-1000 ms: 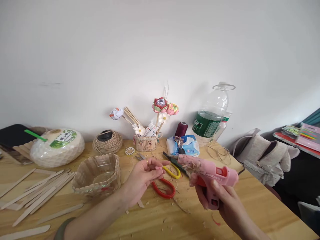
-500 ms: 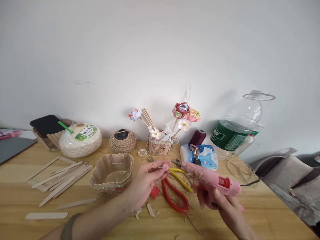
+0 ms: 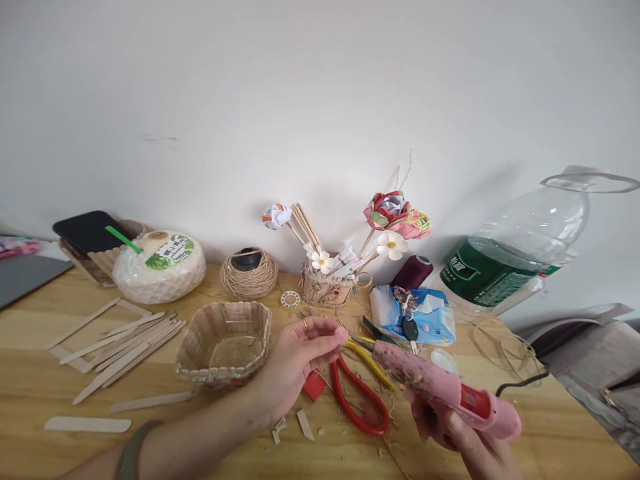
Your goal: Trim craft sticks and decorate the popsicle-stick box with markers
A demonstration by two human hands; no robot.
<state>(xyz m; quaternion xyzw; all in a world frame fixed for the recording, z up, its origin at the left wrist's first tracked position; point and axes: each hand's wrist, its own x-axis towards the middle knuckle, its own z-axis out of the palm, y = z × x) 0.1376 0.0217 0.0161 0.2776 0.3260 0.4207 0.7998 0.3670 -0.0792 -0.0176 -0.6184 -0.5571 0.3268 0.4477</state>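
My left hand (image 3: 305, 350) pinches a small pink ball (image 3: 341, 335) between thumb and fingers, above the table. Wrapped round the handle of a pink hot glue gun (image 3: 440, 387) is my right hand (image 3: 460, 427). The gun's nozzle points left, toward the pink ball, with a small gap between them. Below lie red-handled scissors (image 3: 361, 407) and a yellow-handled tool (image 3: 373, 363), partly hidden by the glue gun. A popsicle-stick basket (image 3: 225, 340) stands left of my left hand.
Loose popsicle sticks (image 3: 127, 357) lie at left, near a coconut (image 3: 163, 267). Twine (image 3: 249, 273), a decorated flower holder (image 3: 327, 288), a tissue pack (image 3: 430, 320) with keys and a large plastic bottle (image 3: 505, 260) line the back. Scraps (image 3: 304, 425) litter the front.
The view has shifted slightly. The glue gun has tilted, its back end lower and further right. My left hand still pinches the pink ball.
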